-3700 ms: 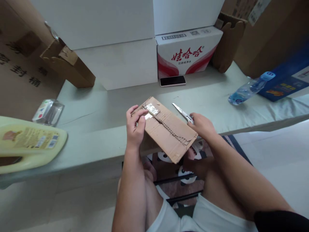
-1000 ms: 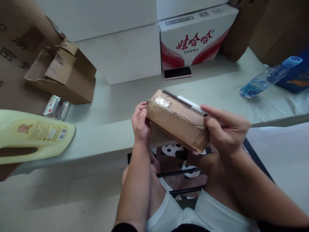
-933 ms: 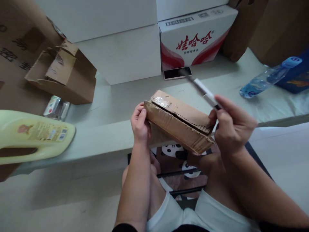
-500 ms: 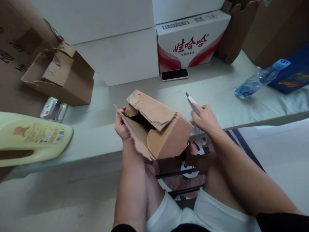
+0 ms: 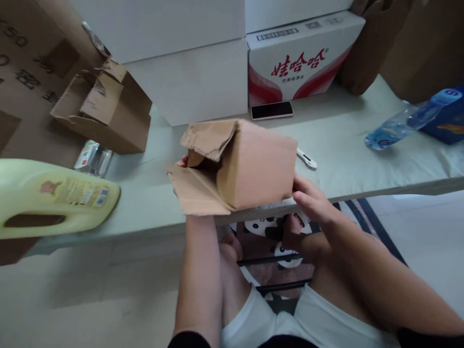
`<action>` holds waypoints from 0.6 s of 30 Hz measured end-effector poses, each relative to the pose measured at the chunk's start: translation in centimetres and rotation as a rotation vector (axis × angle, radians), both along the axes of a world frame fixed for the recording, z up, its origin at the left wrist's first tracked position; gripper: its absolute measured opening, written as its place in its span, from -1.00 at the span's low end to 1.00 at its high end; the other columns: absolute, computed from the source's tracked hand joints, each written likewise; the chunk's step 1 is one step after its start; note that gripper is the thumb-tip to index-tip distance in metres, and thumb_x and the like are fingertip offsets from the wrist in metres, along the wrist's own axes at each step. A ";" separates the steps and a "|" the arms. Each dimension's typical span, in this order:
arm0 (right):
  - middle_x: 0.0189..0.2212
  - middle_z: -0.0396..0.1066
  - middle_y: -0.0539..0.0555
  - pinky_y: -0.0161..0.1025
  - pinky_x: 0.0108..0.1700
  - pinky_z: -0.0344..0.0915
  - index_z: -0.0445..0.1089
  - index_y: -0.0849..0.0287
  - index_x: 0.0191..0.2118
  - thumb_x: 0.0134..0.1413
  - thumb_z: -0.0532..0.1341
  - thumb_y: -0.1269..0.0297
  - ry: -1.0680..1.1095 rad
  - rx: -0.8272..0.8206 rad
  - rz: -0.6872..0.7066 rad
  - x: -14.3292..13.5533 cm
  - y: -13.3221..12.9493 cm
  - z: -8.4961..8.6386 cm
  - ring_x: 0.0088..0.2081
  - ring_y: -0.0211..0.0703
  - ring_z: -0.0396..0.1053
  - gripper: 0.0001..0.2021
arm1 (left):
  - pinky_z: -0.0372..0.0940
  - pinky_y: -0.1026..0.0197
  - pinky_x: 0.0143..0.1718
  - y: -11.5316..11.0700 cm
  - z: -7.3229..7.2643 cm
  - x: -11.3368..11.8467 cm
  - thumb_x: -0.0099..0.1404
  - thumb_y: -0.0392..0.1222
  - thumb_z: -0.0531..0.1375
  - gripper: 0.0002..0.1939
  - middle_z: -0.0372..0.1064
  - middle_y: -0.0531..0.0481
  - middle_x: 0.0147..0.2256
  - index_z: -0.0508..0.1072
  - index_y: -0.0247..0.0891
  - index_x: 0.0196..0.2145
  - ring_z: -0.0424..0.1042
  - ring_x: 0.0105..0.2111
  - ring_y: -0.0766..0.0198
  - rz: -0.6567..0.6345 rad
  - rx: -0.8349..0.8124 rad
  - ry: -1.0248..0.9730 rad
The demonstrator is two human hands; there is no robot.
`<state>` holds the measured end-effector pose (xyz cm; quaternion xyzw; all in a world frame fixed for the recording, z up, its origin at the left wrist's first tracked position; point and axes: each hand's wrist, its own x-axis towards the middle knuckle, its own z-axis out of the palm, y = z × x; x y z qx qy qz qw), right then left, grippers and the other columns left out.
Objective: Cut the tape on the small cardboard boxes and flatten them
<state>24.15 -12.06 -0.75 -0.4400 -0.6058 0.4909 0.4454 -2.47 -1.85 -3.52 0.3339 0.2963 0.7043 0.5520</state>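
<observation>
A brown cardboard box [image 5: 266,162] with torn, open flaps is held above the front edge of the cloth-covered surface, its opening facing left. My left hand [image 5: 183,161] grips its far left side; most of that hand is hidden behind the cardboard. At the box's lower right corner, my right hand [image 5: 308,195] has its fingers against the side, the fingertips partly behind it. A white utility knife [image 5: 307,159] lies on the cloth just right of the box, partly covered by it.
Pale green cloth [image 5: 337,145] covers the surface. A yellow jug [image 5: 83,193] and a second torn box [image 5: 123,113] stand left. Behind are a phone [image 5: 271,110] and a white-red carton [image 5: 300,67]. A water bottle [image 5: 406,121] lies right.
The box has turned, its closed side now facing me more. My right hand has let go of the knife, which lies on the cloth, and has moved to the box's right side.
</observation>
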 end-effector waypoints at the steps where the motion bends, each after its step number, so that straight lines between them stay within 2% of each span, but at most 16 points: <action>1: 0.20 0.36 0.15 0.14 0.23 0.29 0.33 0.03 0.24 0.04 0.19 -0.34 0.011 -0.006 -0.024 0.2 0.1 -0.3 0.22 0.22 0.30 -0.25 | 0.25 0.02 0.17 0.1 0.4 0.1 0.28 0.16 0.11 -0.72 0.43 0.08 0.03 0.40 -0.06 -0.26 0.32 0.15 0.16 0.020 0.012 -0.039; 3: 0.25 0.29 0.16 0.15 0.28 0.23 0.26 0.04 0.28 0.01 0.26 -0.29 0.027 -0.003 -0.081 0.8 0.2 -0.9 0.27 0.22 0.24 -0.21 | 0.34 0.02 0.05 0.2 1.3 0.1 0.26 0.11 0.14 -0.72 0.48 0.00 -0.11 0.45 -0.15 -0.36 0.44 -0.03 0.13 0.030 -0.021 -0.074; 6: 0.33 0.19 0.14 0.14 0.36 0.12 0.22 0.02 0.29 0.01 0.25 -0.29 0.076 0.002 -0.177 1.8 0.3 -1.9 0.36 0.20 0.11 -0.21 | 0.39 0.08 -0.16 0.0 2.4 -0.3 0.23 0.20 0.12 -0.56 0.49 -0.08 -0.26 0.47 -0.22 -0.51 0.49 -0.24 0.14 -0.028 -0.122 0.024; 8: 0.33 0.18 0.12 0.12 0.36 0.14 0.23 -0.01 0.28 0.04 0.24 -0.27 0.098 -0.020 -0.203 2.2 0.2 -2.2 0.36 0.16 0.11 -0.25 | 0.38 0.11 -0.25 -0.3 2.8 -0.6 0.21 0.24 0.10 -0.51 0.49 -0.11 -0.30 0.46 -0.22 -0.56 0.49 -0.29 0.15 -0.059 -0.146 0.093; 10: 0.31 0.21 0.14 0.10 0.31 0.23 0.20 -0.01 0.28 0.02 0.26 -0.25 0.105 -0.058 -0.187 2.3 0.1 -2.1 0.32 0.16 0.19 -0.24 | 0.37 0.11 -0.29 -0.5 3.0 -0.8 0.21 0.25 0.09 -0.51 0.50 -0.12 -0.30 0.47 -0.21 -0.57 0.48 -0.32 0.15 -0.051 -0.154 0.146; 15: 0.24 0.29 0.21 0.09 0.18 0.36 0.17 0.04 0.27 -0.09 0.34 -0.27 0.049 -0.065 -0.199 2.4 0.0 -1.3 0.23 0.20 0.30 -0.14 | 0.36 0.08 -0.21 -0.7 3.0 -0.6 0.20 0.27 0.09 -0.51 0.49 -0.14 -0.33 0.52 -0.21 -0.48 0.49 -0.29 0.12 -0.046 -0.185 0.222; 18: 0.21 0.32 0.23 0.08 0.16 0.36 0.19 0.06 0.21 -0.13 0.37 -0.27 -0.009 -0.004 -0.218 2.5 0.0 -0.9 0.22 0.20 0.31 -0.16 | 0.33 0.08 -0.05 -0.3 2.5 -0.9 0.21 0.23 0.10 -0.53 0.49 -0.15 -0.29 0.56 -0.22 -0.43 0.48 -0.18 0.11 0.048 -0.140 0.293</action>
